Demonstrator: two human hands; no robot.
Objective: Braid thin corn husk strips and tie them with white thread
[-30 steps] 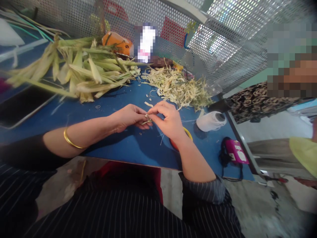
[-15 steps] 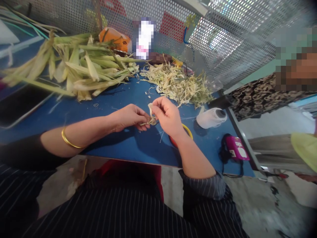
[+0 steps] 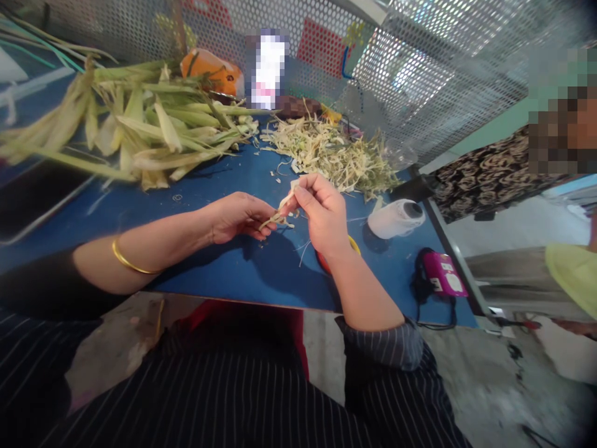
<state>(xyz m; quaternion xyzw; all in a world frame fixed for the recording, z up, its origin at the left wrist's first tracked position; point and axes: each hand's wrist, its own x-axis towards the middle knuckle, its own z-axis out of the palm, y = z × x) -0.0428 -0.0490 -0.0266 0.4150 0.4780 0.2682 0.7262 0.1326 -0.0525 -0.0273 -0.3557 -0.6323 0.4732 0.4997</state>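
Over the blue table (image 3: pixel 205 274), both of my hands pinch a pale, twisted strip of corn husk (image 3: pixel 281 213). Its lower end lies between the thumb and fingers of my left hand (image 3: pixel 237 216). The thumb and forefinger of my right hand (image 3: pixel 324 214) are closed on the upper end. Part of the strip is hidden behind the fingers. Below my right wrist, a red and yellow ring-shaped item (image 3: pixel 354 244) shows partly. Thin white threads (image 3: pixel 304 249) stick out beside that hand.
Long corn husks (image 3: pixel 153 124) are heaped at the back left. Shredded husk (image 3: pixel 336 149) is piled behind my hands. A white thread cone (image 3: pixel 396 219) and a magenta device with a black cord (image 3: pixel 443 274) are on the right. Perforated metal panels (image 3: pixel 298 37) stand behind. Another person's patterned sleeve (image 3: pixel 485 165) appears at right.
My hands have spread slightly apart, and the husk strip that was bunched between them is now stretched into a slanting line. The whole view has shifted a little.
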